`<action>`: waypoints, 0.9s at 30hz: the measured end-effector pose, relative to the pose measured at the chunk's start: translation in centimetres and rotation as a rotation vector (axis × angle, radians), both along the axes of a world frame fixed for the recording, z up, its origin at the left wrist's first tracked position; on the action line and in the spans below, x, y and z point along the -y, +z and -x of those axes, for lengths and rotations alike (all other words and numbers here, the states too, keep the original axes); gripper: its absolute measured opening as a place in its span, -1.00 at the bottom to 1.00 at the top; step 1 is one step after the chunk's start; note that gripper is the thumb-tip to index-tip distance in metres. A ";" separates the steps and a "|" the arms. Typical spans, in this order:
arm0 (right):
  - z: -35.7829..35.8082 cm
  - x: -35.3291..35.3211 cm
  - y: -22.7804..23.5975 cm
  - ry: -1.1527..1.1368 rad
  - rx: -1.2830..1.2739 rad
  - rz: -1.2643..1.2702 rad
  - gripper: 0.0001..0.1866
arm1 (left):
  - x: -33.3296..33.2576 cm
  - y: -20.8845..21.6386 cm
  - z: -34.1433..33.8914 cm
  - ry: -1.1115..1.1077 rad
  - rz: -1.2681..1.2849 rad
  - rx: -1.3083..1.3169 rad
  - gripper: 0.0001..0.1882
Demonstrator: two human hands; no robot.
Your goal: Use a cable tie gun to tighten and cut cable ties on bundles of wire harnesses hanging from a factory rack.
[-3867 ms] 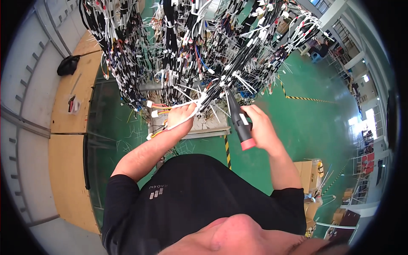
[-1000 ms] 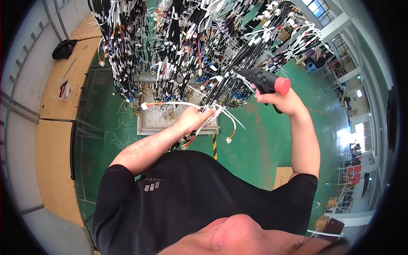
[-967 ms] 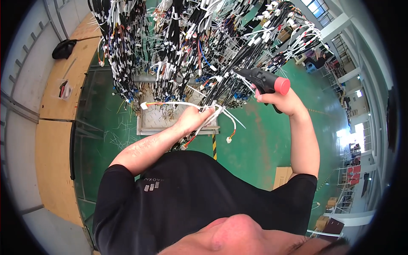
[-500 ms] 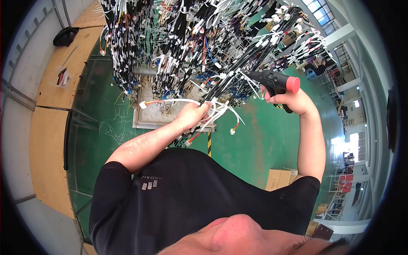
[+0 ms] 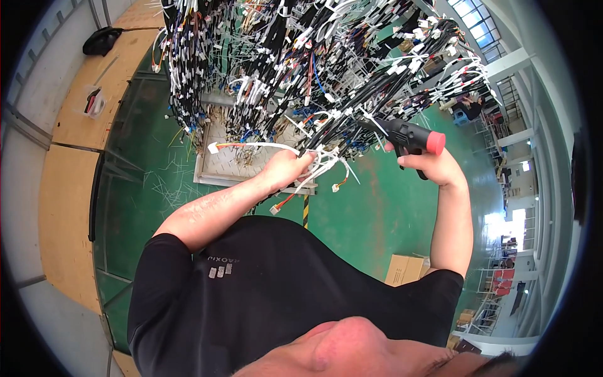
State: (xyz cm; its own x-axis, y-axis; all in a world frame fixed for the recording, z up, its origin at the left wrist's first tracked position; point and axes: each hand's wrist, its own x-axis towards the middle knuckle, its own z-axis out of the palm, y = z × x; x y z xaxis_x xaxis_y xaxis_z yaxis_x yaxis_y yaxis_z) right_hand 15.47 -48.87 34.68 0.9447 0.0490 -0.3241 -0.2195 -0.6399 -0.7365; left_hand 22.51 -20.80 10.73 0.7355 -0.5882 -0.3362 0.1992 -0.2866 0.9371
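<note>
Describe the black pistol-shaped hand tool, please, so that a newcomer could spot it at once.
Start from the mass of black and white cables filling the top middle. At its lower right, the person's bare right hand grips the black pistol-shaped hand tool. The tool's round red end sets it apart from the thin cables nearby.

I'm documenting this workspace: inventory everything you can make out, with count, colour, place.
Hanging wire harnesses: many, mostly black and white, top
Wire bundle: one, black and white, centre
Gun-shaped tool: one, black with red end, right of centre
Tray: one, pale, beneath harnesses
Floor: one, green, below
Thin strips: many, whitish, left of tray
Striped tape: at least one, yellow-black, near tray
Wooden boards: at least two, tan, left
Tub: one, clear, upper left
Unclear item: one, black, upper left
Cardboard boxes: several, brown, right
Stool: one, blue, far right
Shirt: one, black, bottom
Left hand: one, bare, holding wire bundle
Right hand: one, bare, holding gun-shaped tool
</note>
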 end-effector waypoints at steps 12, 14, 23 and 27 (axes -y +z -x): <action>0.6 -0.7 -0.4 -0.072 0.092 -0.049 -0.31 | 0.2 -0.4 -0.1 -0.019 0.003 -0.027 -0.32; 0.8 -0.7 -0.6 -0.061 0.110 -0.032 -0.31 | 0.3 -0.9 -0.1 -0.020 0.008 -0.021 -0.31; 0.5 -3.0 -3.7 0.287 0.463 0.497 -0.33 | -0.1 0.2 0.4 -0.037 -0.050 0.110 -0.34; 0.2 -1.2 -4.3 0.341 0.489 0.522 -0.52 | 0.1 -0.3 0.7 0.003 -0.011 0.156 -0.36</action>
